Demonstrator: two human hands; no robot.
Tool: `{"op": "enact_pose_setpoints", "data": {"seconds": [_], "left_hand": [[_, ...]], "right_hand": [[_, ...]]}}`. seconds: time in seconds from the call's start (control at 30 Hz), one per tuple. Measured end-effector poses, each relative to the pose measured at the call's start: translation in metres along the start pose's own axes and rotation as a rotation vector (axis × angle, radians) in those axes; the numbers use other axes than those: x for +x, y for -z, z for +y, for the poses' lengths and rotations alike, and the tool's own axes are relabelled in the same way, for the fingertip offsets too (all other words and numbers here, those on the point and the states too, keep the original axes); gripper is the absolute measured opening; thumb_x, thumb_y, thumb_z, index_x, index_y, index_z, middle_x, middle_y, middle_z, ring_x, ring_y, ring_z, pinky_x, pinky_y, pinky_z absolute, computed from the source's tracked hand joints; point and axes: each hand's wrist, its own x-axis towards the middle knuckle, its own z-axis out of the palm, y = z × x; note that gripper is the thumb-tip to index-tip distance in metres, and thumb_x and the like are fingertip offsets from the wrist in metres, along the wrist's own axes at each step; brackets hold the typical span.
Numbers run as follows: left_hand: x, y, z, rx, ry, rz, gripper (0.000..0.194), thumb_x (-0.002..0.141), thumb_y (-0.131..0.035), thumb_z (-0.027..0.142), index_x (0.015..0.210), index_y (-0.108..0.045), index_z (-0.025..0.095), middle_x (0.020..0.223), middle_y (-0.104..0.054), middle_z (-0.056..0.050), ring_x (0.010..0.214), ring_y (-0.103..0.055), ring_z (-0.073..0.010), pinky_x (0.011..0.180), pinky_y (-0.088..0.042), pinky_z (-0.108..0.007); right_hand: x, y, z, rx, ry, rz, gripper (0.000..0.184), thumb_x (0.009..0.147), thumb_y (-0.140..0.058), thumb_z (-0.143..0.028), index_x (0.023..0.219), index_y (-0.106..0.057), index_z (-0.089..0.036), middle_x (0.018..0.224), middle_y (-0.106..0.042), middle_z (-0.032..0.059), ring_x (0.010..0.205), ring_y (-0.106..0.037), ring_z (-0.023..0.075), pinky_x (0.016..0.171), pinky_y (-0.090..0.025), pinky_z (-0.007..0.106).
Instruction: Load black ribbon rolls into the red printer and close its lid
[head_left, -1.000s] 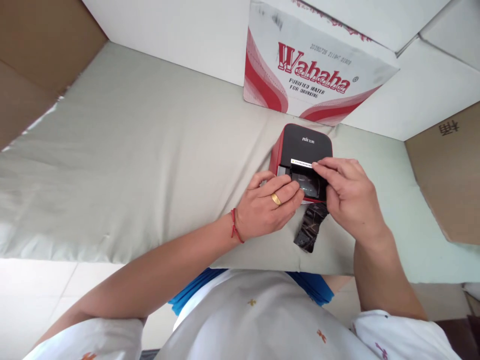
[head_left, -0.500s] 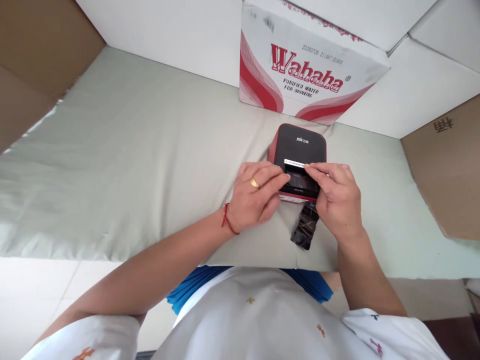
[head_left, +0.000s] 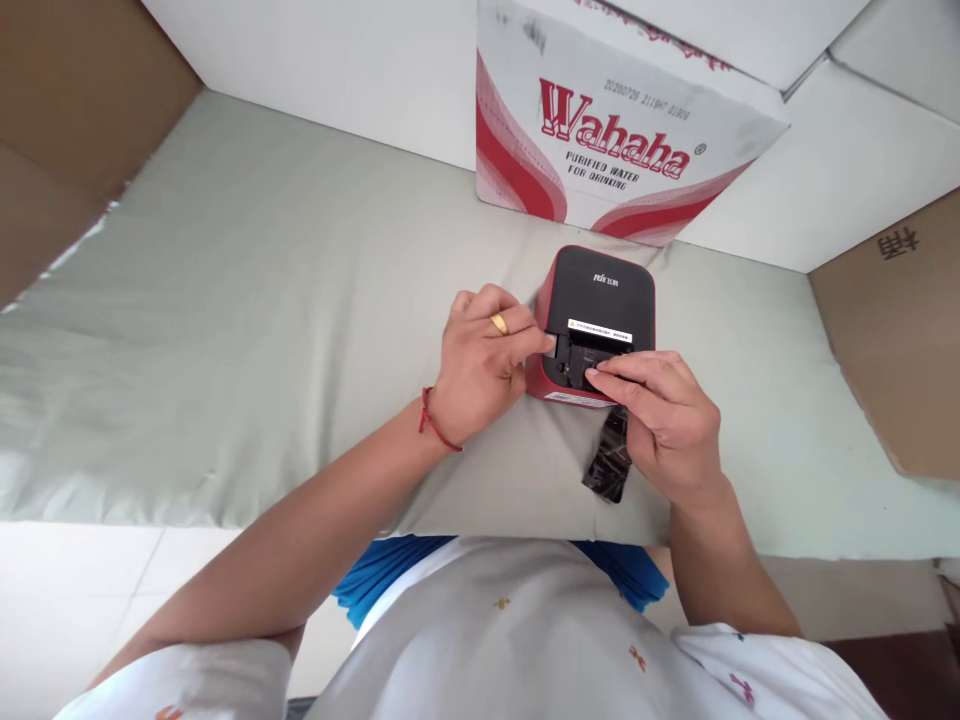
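Observation:
A small black and red label printer point(head_left: 600, 300) rests on the cloth, a white strip across its top. Below that strip its front recess point(head_left: 581, 360) shows dark inner parts. My left hand point(head_left: 487, 355), wearing a gold ring and a red string bracelet, is closed against the printer's left side, a fingertip at the recess edge. My right hand point(head_left: 667, 415) covers the recess's right part, thumb and fingers pressed together; what they pinch is hidden. A crumpled shiny black strip point(head_left: 607, 465) lies in front of the printer, partly under my right hand.
A white and red Wahaha water carton point(head_left: 615, 150) stands behind the printer against white panels point(head_left: 337, 60). Brown cardboard walls rise at the left point(head_left: 75, 120) and right point(head_left: 892, 350). Pale green cloth point(head_left: 262, 300) covers the work surface, its front edge near my body.
My left hand has shifted left, to the printer's side. My right hand has moved down over the recess. The recess now shows inner parts where a glossy dark surface was.

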Motion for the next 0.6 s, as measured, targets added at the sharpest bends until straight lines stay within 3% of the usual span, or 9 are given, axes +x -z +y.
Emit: {"op": "enact_pose_setpoints", "data": {"seconds": [0.23, 0.4, 0.5, 0.6], "left_hand": [[0.003, -0.007, 0.004, 0.044, 0.012, -0.009, 0.03, 0.096, -0.048, -0.002, 0.083, -0.059, 0.022, 0.075, -0.064, 0.005, 0.085, -0.055, -0.017, 0.078, -0.029, -0.038], [-0.011, -0.012, 0.009, 0.027, 0.009, 0.101, 0.023, 0.103, -0.05, 0.008, 0.1, -0.066, 0.025, 0.08, -0.067, 0.001, 0.088, -0.057, -0.0195, 0.078, -0.037, -0.039], [-0.016, -0.013, 0.013, -0.006, -0.018, 0.178, 0.03, 0.102, -0.049, 0.009, 0.119, -0.068, 0.025, 0.099, -0.073, -0.004, 0.101, -0.063, -0.0216, 0.084, -0.045, -0.041], [-0.018, -0.011, 0.017, -0.043, -0.067, 0.15, 0.037, 0.098, -0.052, 0.012, 0.13, -0.065, 0.026, 0.114, -0.075, -0.008, 0.114, -0.066, -0.0249, 0.091, -0.049, -0.043]], "right_hand": [[0.017, 0.016, -0.004, -0.035, -0.01, -0.126, 0.044, 0.093, -0.048, 0.003, 0.109, -0.081, -0.022, 0.109, -0.08, 0.0074, 0.095, -0.072, 0.0207, 0.081, -0.059, 0.036], [0.047, 0.024, 0.018, -0.116, -0.186, -0.159, 0.04, 0.1, -0.046, -0.012, 0.109, -0.082, -0.025, 0.115, -0.081, 0.005, 0.106, -0.075, 0.0216, 0.096, -0.059, 0.037], [0.071, 0.02, 0.036, -0.289, -0.333, -0.325, 0.041, 0.099, -0.047, -0.017, 0.119, -0.082, -0.024, 0.119, -0.081, 0.0066, 0.109, -0.075, 0.0263, 0.098, -0.057, 0.041], [0.089, 0.011, 0.044, -0.481, -0.418, -0.543, 0.04, 0.099, -0.051, -0.023, 0.127, -0.08, -0.024, 0.121, -0.081, 0.0093, 0.106, -0.075, 0.0323, 0.086, -0.055, 0.044]]}}
